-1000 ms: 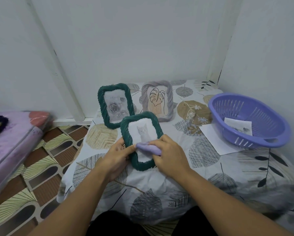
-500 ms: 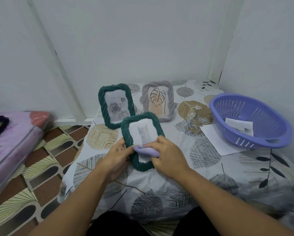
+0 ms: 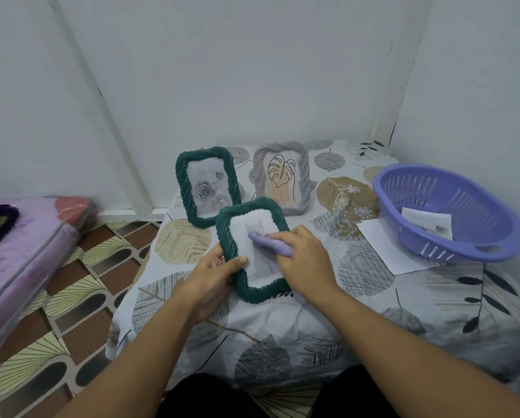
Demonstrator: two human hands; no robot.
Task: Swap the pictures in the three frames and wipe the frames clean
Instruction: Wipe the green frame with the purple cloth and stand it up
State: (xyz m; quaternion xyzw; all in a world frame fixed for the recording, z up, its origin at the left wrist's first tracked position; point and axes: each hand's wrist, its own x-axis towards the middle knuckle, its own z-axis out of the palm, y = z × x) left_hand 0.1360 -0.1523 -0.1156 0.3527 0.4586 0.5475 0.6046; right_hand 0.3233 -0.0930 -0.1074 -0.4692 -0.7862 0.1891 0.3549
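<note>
A green rope-edged frame with a cat picture (image 3: 246, 285) is tilted up off the leaf-print bedsheet (image 3: 358, 321). My left hand (image 3: 213, 276) grips its left edge, thumb on the glass. My right hand (image 3: 304, 260) holds a folded lilac cloth (image 3: 267, 243) pressed against the glass over the cat picture. Behind it stand a second green frame with a rose picture (image 3: 207, 186) and a grey frame with a leaf drawing (image 3: 281, 175), both upright near the wall.
A purple plastic basket (image 3: 451, 212) sits at the right with a printed picture (image 3: 427, 227) inside. A white sheet of paper (image 3: 385, 248) lies partly under it. A lilac mattress (image 3: 20, 251) is at the left, patterned floor between. Walls close in behind and right.
My right hand and the cloth have slid up the glass from the lower part to the middle, covering more of the cat picture. The frame stays in my left hand.
</note>
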